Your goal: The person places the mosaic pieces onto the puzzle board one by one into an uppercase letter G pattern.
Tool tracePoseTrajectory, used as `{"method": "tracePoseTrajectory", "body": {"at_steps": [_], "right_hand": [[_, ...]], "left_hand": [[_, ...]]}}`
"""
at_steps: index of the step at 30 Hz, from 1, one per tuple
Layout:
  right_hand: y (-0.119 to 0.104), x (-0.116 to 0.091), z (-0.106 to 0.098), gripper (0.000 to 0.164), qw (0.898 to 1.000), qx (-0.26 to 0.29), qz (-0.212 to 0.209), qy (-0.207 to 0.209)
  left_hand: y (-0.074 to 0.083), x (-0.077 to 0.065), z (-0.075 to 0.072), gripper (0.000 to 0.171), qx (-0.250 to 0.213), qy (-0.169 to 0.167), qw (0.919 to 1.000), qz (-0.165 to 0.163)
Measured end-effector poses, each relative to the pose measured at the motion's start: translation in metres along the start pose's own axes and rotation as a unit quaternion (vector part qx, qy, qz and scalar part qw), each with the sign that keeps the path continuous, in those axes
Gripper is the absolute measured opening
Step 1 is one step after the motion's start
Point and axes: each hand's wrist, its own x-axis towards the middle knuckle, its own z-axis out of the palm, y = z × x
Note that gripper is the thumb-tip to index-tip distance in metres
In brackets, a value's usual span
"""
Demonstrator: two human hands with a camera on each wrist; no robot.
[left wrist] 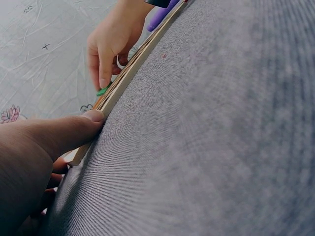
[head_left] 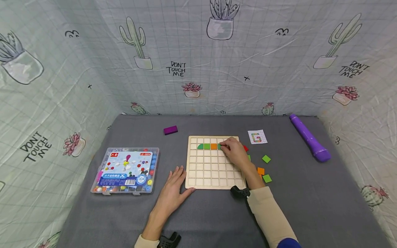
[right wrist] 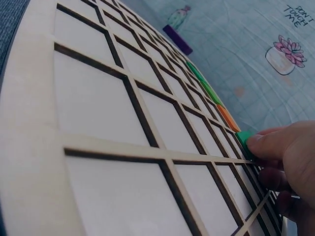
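Note:
A wooden grid board (head_left: 216,188) lies on the grey table. In its second row from the far side sit a rounded green piece (head_left: 200,146), a green square tile (head_left: 206,146) and an orange tile (head_left: 214,146). My right hand (head_left: 235,153) pinches a darker green piece (right wrist: 243,138) between thumb and fingers, right at the cell beside the orange tile. Flat on the table, my left hand (head_left: 172,191) has its fingers extended along the board's left side, its thumb (left wrist: 93,116) touching the near corner.
Right of the board lie loose green (head_left: 266,158), orange (head_left: 261,171) and red (head_left: 246,148) pieces, partly behind my right arm. A pattern card (head_left: 257,136) and a purple microphone (head_left: 310,139) are farther right. A clear box of model parts (head_left: 125,171) stands left; a purple block (head_left: 170,130) lies behind.

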Motion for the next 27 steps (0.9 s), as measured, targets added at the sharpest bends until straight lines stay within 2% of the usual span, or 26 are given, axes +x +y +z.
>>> {"method": "tracePoseTrajectory", "body": {"at_steps": [8,27], "right_hand": [[0.0032,-0.0008,0.0032,0.02,1.0,-0.022,-0.022,0.005],[0.0001,-0.0027,0.0023,0.027,1.0,-0.018,-0.015,0.001]], "left_hand": [[0.001,-0.001,-0.0007,0.076,-0.005,0.007,0.9999,0.007],[0.0019,-0.0001,-0.0003,0.075,-0.002,0.001,1.0,0.004]]}}
